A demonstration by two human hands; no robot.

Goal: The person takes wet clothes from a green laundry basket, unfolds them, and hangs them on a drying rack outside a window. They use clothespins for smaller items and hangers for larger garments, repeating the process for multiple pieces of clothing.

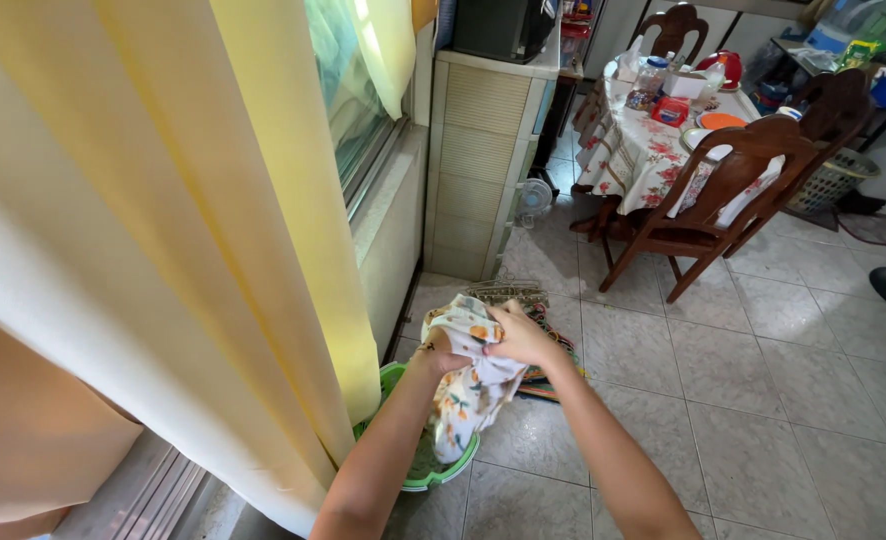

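Both hands meet on white fruit-print cloth (468, 385), left hand (443, 355) clenched under it, right hand (519, 335) pinching its top edge, cloth hanging over near green basket (418, 478), yellow curtain (213, 250) left.

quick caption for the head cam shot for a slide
Both hands, left hand and right hand, grip a white fruit-print cloth above a green basket beside a yellow curtain.

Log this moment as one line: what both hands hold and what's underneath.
left hand: grips patterned cloth | right hand: grips same cloth | below: green basket on tiled floor | beside: yellow curtain
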